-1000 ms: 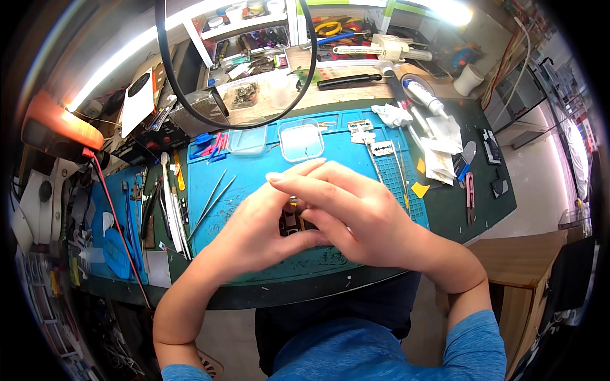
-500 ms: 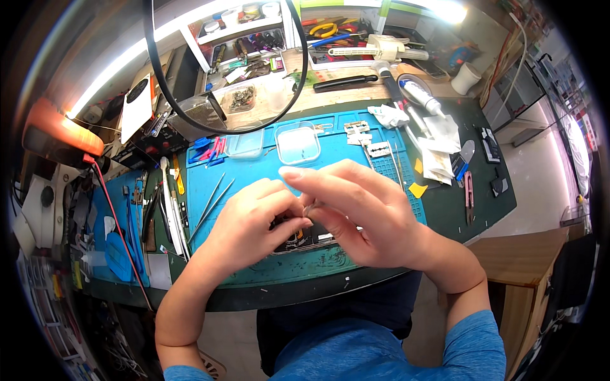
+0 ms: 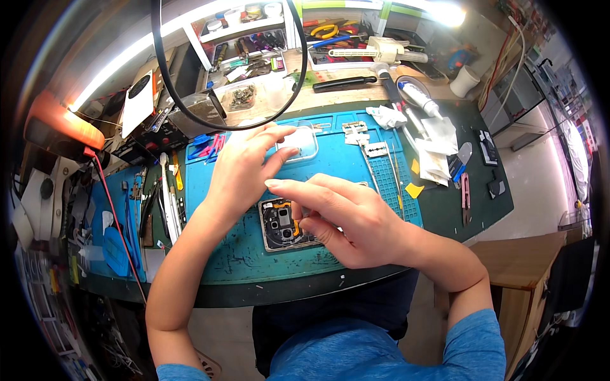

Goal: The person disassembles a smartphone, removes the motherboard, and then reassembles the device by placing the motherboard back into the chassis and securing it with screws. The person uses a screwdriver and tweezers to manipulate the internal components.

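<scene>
An opened phone (image 3: 274,237) lies on the blue work mat, its camera area and inner parts showing at the left end. My right hand (image 3: 356,222) hovers over its right part and hides much of it. The thumb and curled fingers of that hand press together in a pinch; whatever is between them is too small or hidden. Farther forward, my left hand (image 3: 244,162) reaches toward a clear plastic box (image 3: 308,152), thumb and fingers apart. I see nothing held in it. Its fingers overlap the box's left side.
Tweezers (image 3: 370,168) and small metal parts (image 3: 377,149) lie on the mat's right side. A black ring-shaped frame (image 3: 159,63) hangs above the bench. White tubes and wipes (image 3: 438,136) sit at the right; an orange meter (image 3: 67,124) with a red lead stands left.
My left hand has parted from the right and moved forward toward the clear plastic boxes, its fingers opening. My right hand has shifted slightly left, still pinched. More of the phone now shows.
</scene>
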`<act>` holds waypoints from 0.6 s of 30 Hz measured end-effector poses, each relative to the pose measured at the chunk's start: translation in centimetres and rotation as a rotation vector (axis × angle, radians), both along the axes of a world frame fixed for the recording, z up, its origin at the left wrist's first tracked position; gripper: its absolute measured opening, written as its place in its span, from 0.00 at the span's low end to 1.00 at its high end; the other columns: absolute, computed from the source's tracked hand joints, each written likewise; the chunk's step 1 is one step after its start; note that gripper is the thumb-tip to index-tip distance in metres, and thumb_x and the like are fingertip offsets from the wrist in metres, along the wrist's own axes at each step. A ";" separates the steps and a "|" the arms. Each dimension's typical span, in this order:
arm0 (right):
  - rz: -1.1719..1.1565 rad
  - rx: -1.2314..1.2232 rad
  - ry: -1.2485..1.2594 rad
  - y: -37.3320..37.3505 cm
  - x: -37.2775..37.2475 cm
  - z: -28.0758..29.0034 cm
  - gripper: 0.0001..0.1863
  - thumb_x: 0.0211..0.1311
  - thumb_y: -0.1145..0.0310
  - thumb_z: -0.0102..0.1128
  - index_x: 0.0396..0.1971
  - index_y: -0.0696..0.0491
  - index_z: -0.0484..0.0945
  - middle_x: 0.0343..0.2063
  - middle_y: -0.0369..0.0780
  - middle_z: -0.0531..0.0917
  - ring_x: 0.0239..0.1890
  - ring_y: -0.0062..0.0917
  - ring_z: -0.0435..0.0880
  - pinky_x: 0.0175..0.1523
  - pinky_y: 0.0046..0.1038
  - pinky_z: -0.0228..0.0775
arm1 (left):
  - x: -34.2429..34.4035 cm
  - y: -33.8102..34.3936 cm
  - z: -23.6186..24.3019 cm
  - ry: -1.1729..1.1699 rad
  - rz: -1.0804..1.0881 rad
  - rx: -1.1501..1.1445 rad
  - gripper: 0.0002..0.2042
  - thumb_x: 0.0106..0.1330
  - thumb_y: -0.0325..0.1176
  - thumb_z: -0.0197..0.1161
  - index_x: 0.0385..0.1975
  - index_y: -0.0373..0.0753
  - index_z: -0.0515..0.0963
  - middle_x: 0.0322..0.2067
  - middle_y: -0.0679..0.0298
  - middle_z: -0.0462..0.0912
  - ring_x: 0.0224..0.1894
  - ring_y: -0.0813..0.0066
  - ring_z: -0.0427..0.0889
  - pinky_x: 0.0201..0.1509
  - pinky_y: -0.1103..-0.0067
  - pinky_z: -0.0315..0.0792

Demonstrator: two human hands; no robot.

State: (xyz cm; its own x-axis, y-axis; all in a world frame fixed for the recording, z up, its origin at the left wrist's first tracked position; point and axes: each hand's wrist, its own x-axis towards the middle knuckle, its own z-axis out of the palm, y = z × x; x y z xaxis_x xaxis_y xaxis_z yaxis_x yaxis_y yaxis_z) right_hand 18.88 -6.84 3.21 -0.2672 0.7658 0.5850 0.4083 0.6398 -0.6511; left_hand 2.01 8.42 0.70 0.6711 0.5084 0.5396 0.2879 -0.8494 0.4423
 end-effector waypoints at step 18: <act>0.019 0.018 -0.060 -0.3 0.2 1.1 0.25 0.57 0.76 0.76 0.57 0.46 0.88 0.36 0.35 0.85 0.35 0.28 0.86 0.40 0.31 0.80 | -4.9 -5.7 4.2 0.149 -0.386 -0.757 0.27 0.67 0.25 0.73 0.67 0.36 0.76 0.52 0.56 0.88 0.52 0.68 0.88 0.56 0.73 0.80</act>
State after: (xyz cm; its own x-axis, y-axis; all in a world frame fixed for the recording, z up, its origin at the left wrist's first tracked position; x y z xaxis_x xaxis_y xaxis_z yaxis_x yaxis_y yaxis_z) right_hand 19.04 -7.10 4.34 -0.3167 0.7495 0.5813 0.4336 0.6595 -0.6141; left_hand -2.93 2.73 4.94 0.9079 0.4173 0.0403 0.1396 -0.3915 0.9095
